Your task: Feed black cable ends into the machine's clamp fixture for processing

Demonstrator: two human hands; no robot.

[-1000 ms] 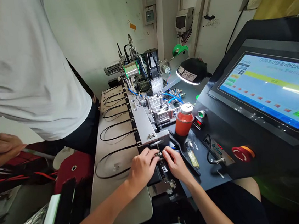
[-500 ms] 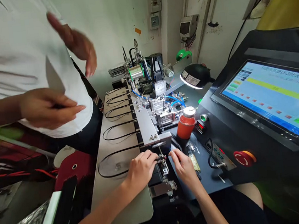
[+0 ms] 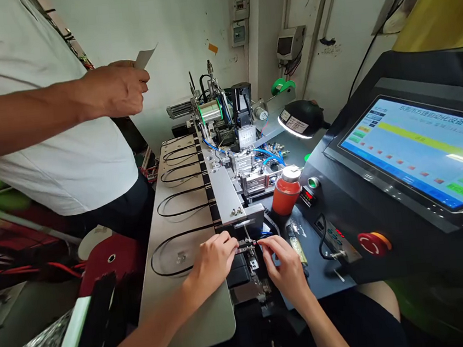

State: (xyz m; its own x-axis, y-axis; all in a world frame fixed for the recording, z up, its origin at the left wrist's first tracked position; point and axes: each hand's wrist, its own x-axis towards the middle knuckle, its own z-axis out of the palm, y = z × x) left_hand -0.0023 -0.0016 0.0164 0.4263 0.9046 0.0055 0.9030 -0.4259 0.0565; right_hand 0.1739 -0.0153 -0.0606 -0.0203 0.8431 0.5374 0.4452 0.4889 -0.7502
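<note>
My left hand (image 3: pixel 214 258) is closed at the left side of a small metal fixture (image 3: pixel 248 249), its fingers pinched on the end of a black cable (image 3: pixel 180 236) that loops over the beige plate. On the fixture's other side, my right hand (image 3: pixel 282 257) has thumb and forefinger pressed together at its edge; whatever is between them is too small to make out. A flat metal cover (image 3: pixel 226 196) lies just beyond the fixture.
A person in a white shirt (image 3: pixel 76 156) stands at the left, holding a paper (image 3: pixel 145 58). More black cable loops lie along the beige plate (image 3: pixel 163 313). On the right are an orange-red bottle (image 3: pixel 286 196), a lamp (image 3: pixel 300 117), a red button (image 3: pixel 374 243) and a touchscreen (image 3: pixel 419 148).
My right hand has moved slightly left, closer to the fixture, with its fingertips now at it. The other person's arm has swung up, and a paper now shows in the hand.
</note>
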